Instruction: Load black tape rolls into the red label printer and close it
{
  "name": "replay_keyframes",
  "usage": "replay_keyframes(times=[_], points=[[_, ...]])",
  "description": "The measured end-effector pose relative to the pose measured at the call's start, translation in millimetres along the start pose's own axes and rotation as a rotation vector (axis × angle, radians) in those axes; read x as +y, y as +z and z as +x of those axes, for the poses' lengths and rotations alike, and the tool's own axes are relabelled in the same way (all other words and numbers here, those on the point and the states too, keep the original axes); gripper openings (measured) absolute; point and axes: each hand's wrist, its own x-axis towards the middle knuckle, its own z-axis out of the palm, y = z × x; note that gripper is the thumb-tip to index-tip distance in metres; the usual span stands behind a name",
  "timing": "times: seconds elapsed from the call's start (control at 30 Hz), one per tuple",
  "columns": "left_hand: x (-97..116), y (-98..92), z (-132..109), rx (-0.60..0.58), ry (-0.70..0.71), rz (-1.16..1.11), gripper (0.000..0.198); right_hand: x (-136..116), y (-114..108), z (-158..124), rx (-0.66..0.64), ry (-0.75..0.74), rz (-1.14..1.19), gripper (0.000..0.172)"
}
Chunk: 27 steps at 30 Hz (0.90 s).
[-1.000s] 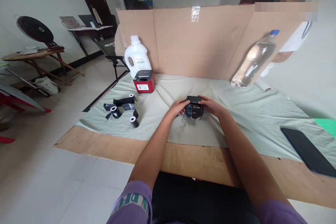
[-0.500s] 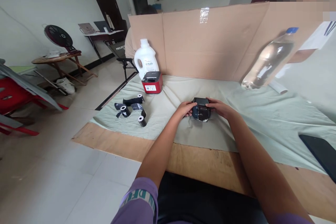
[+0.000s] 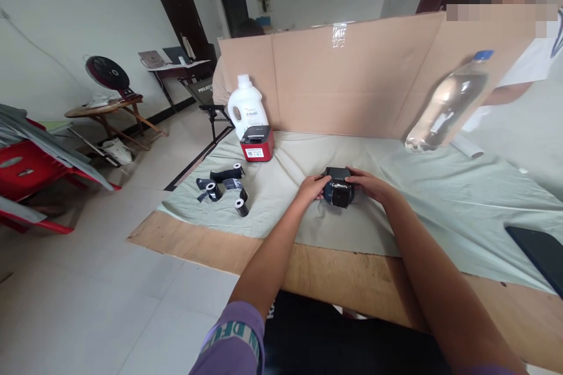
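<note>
A small dark box-like device [image 3: 338, 174] with a shiny black film strip at its front [image 3: 341, 194] rests on the pale green cloth [image 3: 303, 155]. My left hand [image 3: 311, 187] grips its left side, thumb near the top edge. On the right side, my right hand [image 3: 367, 183] holds it, fingers along the top corner. To the left lie several small rolls with black film, among them one roll [image 3: 241, 207] standing near the front and another [image 3: 213, 191] with film trailing from it. The undersides of both hands are hidden.
A red box [image 3: 257, 146] stands before a white jug [image 3: 247, 106]. Cardboard [image 3: 347, 82] rises behind the cloth. A large clear bottle [image 3: 453, 102] leans at right, near a person's arm; a dark phone [image 3: 534, 249] lies at the right edge.
The camera view has shifted slightly, moving the scene a little lower in the picture. Both hands stay on the device, and the film at its front looks flatter and more squared.
</note>
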Motion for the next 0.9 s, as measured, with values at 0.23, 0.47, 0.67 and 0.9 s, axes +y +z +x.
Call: replay_keyframes(times=[0.23, 0.47, 0.67, 0.9], points=[[-0.3, 0.2, 0.0, 0.008, -0.016, 0.000, 0.043, -1.6, 3.3, 1.0, 0.014, 0.017, -0.014, 0.068], [-0.2, 2.1, 0.5, 0.041, -0.010, 0.054, 0.038, -8.6, -1.2, 3.0, -0.042, 0.029, -0.021, 0.063], [-1.7, 1.4, 2.2, 0.038, -0.013, 0.044, 0.038, -9.9, 5.5, -3.8, -0.007, 0.026, -0.091, 0.072], [1.3, -1.2, 0.2, 0.011, -0.046, -0.013, 0.041, -5.2, 6.8, -1.9, -0.013, 0.011, -0.119, 0.071]])
